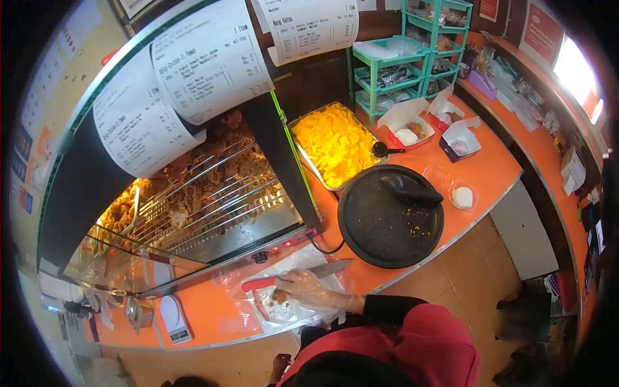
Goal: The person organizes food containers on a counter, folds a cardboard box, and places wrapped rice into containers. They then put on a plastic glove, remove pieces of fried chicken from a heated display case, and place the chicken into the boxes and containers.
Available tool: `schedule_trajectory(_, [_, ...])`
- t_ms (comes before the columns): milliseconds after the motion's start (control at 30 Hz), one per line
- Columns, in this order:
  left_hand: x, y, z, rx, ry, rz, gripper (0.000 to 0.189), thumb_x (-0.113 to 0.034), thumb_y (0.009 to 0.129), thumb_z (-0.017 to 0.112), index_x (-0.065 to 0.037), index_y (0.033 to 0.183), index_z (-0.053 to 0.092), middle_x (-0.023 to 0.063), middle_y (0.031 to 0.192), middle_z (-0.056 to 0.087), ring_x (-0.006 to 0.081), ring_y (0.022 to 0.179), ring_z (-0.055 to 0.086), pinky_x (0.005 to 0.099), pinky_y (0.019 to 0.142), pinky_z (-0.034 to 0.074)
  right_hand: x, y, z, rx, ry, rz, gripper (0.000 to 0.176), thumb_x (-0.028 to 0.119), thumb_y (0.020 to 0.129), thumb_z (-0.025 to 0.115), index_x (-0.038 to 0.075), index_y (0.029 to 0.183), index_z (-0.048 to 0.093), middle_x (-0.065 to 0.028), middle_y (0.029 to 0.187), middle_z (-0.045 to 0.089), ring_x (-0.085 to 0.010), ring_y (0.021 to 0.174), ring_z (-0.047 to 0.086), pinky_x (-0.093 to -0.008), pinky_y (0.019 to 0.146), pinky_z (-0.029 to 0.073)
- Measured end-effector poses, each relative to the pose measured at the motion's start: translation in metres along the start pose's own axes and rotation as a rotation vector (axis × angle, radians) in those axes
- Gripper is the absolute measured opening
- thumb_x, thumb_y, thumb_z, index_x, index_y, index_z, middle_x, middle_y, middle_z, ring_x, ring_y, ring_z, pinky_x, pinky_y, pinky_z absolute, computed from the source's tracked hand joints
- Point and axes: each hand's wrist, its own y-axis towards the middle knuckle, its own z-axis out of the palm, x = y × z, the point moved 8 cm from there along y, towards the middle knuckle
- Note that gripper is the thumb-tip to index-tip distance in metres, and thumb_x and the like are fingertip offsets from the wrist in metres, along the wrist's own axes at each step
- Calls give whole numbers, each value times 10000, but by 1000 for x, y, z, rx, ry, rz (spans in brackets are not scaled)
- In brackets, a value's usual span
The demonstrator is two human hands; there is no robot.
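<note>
My right hand (pixel 306 288), in a clear plastic glove, reaches in from the right over a white sheet (pixel 303 261) on the orange counter. Its fingers close on a small brown piece of food (pixel 280 296). Just behind the hand lies a knife (pixel 332 268); the hand overlaps its middle, with the red handle to the left and the blade to the right. Crumbs are scattered under the fingers. My left hand cannot be made out clearly; a dark sleeve shows at the sheet's lower edge. A bare hand (pixel 278 365) hangs low at the bottom edge.
A heated cabinet (pixel 213 258) holds fried pieces on racks, with printed slips (pixel 209 64) above. Behind are a tray (pixel 329 187) of yellow food and a black stone mortar (pixel 387 226) with its pestle. Food boxes (pixel 411 132) stand right; a scale (pixel 175 319) sits left.
</note>
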Motion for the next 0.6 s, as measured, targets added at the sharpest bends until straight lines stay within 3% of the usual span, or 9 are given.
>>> schedule_trajectory(133, [-16, -20, -16, -34, 39, 9, 193, -206, 747, 596, -37, 828, 641, 123, 771, 644, 181, 643, 627, 311, 583, 499, -19, -49, 30, 88, -276, -74, 308, 206, 748, 521, 98, 1037, 523, -67, 991, 511, -232, 978, 494, -395, 822, 412])
schedule_trajectory(200, [38, 8, 3, 76, -170, -114, 230, -240, 751, 610, -35, 850, 641, 126, 759, 645, 179, 638, 630, 295, 596, 495, -19, -49, 24, 199, -273, 2, 314, 196, 753, 513, 103, 1053, 521, -70, 1011, 512, -232, 993, 488, -397, 842, 402])
schedule_trajectory(233, [31, 9, -3, 15, -102, -34, 281, -288, 755, 625, -34, 876, 635, 123, 751, 645, 173, 639, 633, 297, 609, 495, -17, -49, 23, 262, -275, 28, 318, 191, 755, 510, 106, 1061, 521, -71, 1021, 513, -232, 1001, 484, -399, 852, 397])
schedule_trajectory(300, [62, 21, 13, -45, -293, -11, 296, -319, 744, 633, -52, 872, 639, 118, 750, 649, 204, 676, 639, 328, 664, 490, -25, -49, 24, 128, 637, 341, 336, 188, 730, 565, 97, 1051, 521, -103, 1049, 508, -268, 1002, 478, -408, 849, 393])
schedule_trajectory(400, [69, 11, 20, -96, -125, 121, 361, -424, 743, 605, -87, 866, 641, 170, 903, 632, 292, 869, 607, 383, 765, 463, 49, 6, -6, 214, -24, 38, 357, 194, 706, 613, 82, 1032, 520, -126, 1044, 509, -298, 991, 476, -428, 829, 398])
schedule_trajectory(467, [75, -7, 20, -195, -172, 3, 445, -457, 744, 591, -55, 932, 611, 182, 904, 628, 327, 898, 590, 401, 776, 454, 89, 25, 3, 137, 57, -48, 390, 201, 687, 643, 69, 1031, 515, -137, 1035, 510, -316, 988, 472, -445, 831, 395])
schedule_trajectory(533, [88, -31, 23, -218, -289, -16, 343, -397, 786, 526, -91, 883, 649, 154, 815, 640, 300, 755, 616, 387, 685, 472, 132, 29, 47, 244, 144, -134, 396, 200, 704, 643, 75, 1055, 510, -128, 1029, 516, -311, 991, 471, -451, 851, 389])
schedule_trajectory(567, [77, -57, 11, -349, -130, 201, 346, -392, 781, 521, -82, 869, 650, 161, 796, 639, 290, 737, 620, 390, 676, 470, 153, 26, 69, 296, 174, -166, 399, 200, 712, 643, 78, 1067, 507, -123, 1025, 519, -309, 993, 471, -453, 862, 387])
schedule_trajectory(600, [103, -89, 33, -409, -210, 110, 346, -392, 781, 521, -82, 869, 650, 161, 796, 639, 290, 737, 620, 390, 676, 470, 189, 25, 91, 366, 238, -261, 399, 200, 712, 643, 78, 1067, 507, -123, 1025, 519, -309, 993, 471, -453, 862, 387])
